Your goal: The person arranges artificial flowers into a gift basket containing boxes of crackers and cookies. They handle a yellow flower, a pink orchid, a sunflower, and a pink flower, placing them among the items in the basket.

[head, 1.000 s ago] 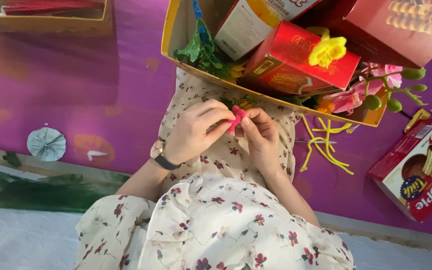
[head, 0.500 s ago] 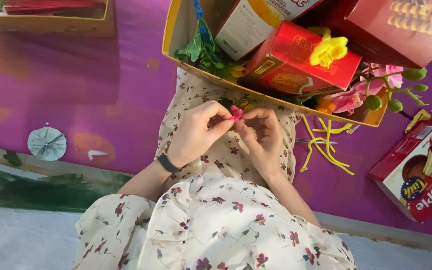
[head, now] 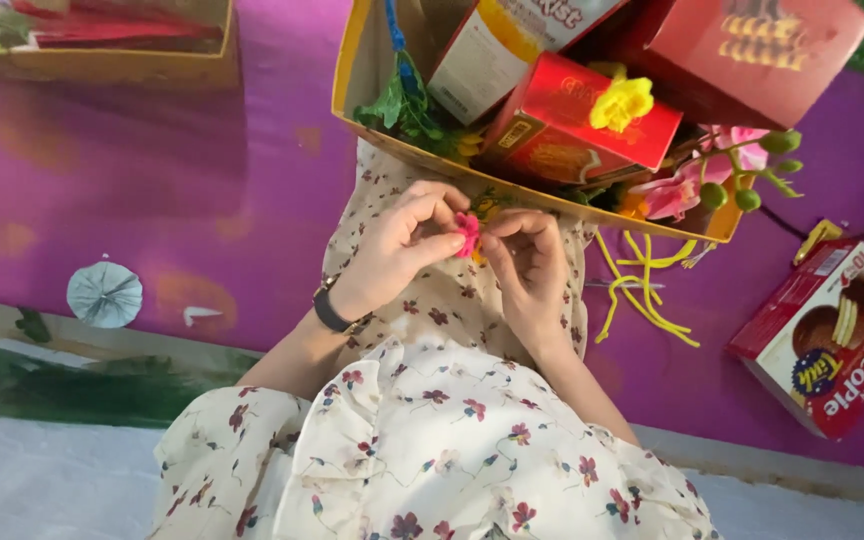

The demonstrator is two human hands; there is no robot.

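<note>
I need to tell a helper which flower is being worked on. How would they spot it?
Find the yellow cardboard tray of red boxes on the purple mat. Just below its rim, the left hand and right hand pinch a tiny pink flower, far smaller than the tray's yellow flower.

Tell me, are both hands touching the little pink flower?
Touching. The head view shows the left hand and the right hand pinching the small pink flower between their fingertips, with no gap showing on either side.

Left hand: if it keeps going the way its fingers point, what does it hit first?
Likely the small pink flower piece already pinched at the left hand fingertips, then the right hand just beyond it. Depth from this single view is uncertain.
</note>
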